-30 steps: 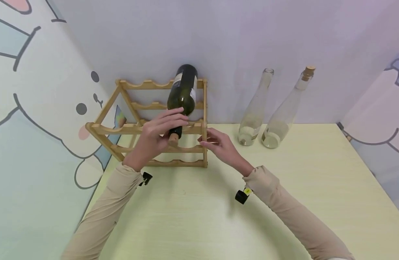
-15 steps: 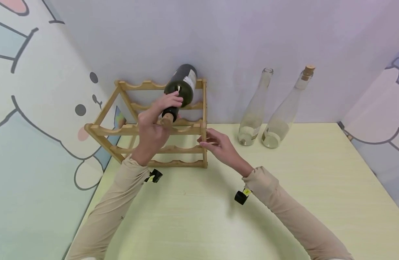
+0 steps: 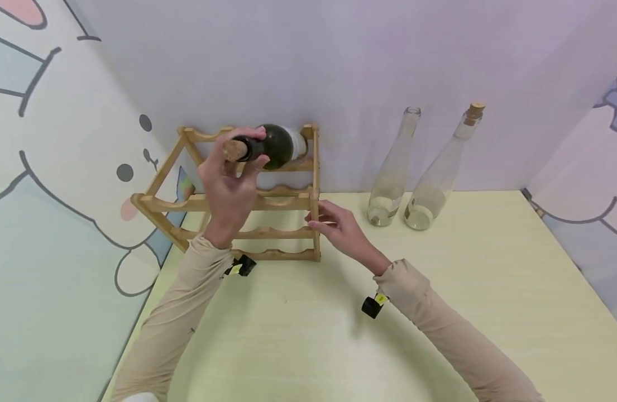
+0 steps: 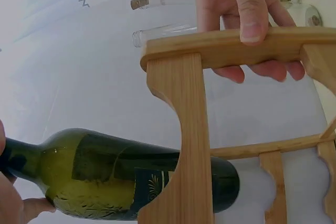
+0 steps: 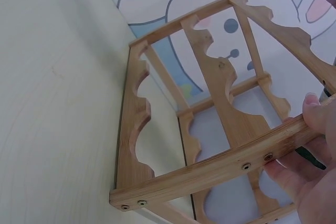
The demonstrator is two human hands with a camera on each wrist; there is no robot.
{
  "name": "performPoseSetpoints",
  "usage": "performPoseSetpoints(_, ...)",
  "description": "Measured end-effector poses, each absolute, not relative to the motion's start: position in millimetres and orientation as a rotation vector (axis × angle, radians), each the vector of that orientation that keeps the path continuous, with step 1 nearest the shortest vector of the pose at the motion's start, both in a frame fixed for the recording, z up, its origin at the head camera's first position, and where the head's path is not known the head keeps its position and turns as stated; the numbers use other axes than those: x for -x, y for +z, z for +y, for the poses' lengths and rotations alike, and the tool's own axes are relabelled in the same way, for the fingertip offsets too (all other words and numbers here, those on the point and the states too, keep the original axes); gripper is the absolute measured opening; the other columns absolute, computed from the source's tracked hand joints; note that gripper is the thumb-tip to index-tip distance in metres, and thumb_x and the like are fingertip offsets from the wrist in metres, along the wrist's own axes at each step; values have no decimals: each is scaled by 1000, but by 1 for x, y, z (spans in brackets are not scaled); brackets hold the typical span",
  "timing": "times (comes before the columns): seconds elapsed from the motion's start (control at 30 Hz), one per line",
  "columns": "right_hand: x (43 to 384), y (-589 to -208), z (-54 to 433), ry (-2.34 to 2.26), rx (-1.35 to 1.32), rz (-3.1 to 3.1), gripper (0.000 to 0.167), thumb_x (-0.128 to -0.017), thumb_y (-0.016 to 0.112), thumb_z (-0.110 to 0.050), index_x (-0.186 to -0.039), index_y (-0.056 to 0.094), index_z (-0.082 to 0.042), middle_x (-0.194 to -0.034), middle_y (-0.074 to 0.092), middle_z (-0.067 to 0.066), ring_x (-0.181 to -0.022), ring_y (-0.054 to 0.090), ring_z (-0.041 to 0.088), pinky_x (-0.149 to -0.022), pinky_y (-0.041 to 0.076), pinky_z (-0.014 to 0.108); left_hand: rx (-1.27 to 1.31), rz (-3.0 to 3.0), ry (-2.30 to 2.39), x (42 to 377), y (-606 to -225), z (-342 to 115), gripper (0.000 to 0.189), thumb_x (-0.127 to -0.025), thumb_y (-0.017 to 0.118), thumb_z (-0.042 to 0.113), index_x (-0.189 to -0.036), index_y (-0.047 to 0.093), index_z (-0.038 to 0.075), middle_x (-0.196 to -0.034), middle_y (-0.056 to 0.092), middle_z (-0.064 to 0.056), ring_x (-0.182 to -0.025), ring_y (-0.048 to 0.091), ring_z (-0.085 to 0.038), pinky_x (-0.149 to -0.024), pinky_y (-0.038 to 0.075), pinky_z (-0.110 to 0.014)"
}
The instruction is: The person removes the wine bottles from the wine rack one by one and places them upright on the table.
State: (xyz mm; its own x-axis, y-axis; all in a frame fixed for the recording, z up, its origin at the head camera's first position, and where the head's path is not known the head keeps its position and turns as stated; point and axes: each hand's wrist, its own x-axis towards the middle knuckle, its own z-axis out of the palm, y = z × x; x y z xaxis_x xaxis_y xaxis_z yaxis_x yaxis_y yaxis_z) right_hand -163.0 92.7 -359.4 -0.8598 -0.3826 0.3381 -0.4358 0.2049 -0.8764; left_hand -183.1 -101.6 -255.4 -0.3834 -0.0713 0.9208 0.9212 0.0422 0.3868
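My left hand (image 3: 230, 187) grips the neck of a dark green wine bottle (image 3: 278, 146), its cork (image 3: 235, 150) pointing toward the head camera. The bottle slants over the top tier of a wooden wine rack (image 3: 280, 203), its base near the right end of the back rail. Whether base and rail touch, I cannot tell. In the left wrist view the bottle's labelled body (image 4: 110, 177) passes behind a scalloped rail. My right hand (image 3: 340, 226) holds the rack's front right upright, thumb on one side and fingers on the other, as the right wrist view shows.
Two clear glass bottles stand right of the rack by the back wall: an uncorked one (image 3: 395, 167) and a corked one (image 3: 439, 173). The rack stands on a pale wooden table (image 3: 298, 335), close to the cartoon-printed left wall (image 3: 62, 195).
My left hand has raised the wine bottle's neck up and leftward from the front rail, while its base has dropped lower at the back. My right hand has stayed on the rack.
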Motion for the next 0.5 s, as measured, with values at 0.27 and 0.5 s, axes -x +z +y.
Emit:
performPoseSetpoints(0.27,163,-360,91,1768,-830,-2421,29,-91,60,-2,-119,57,4,-101,65,20,-96,65,29,-86,53,38,896,-1524,-1546,178,-254,-105,34,-70,64,-28,-101,58,-13,-98,64,-21,-101,63,-35,-92,48,-50)
performPoseSetpoints(0.5,163,-360,92,1772,-835,-2414,28,-91,60,-2,-119,57,3,-100,65,20,-95,65,29,-86,53,37,857,-1575,-1513,171,-233,-108,32,-71,68,-23,-101,59,-13,-98,66,-18,-98,64,-30,-92,49,-46)
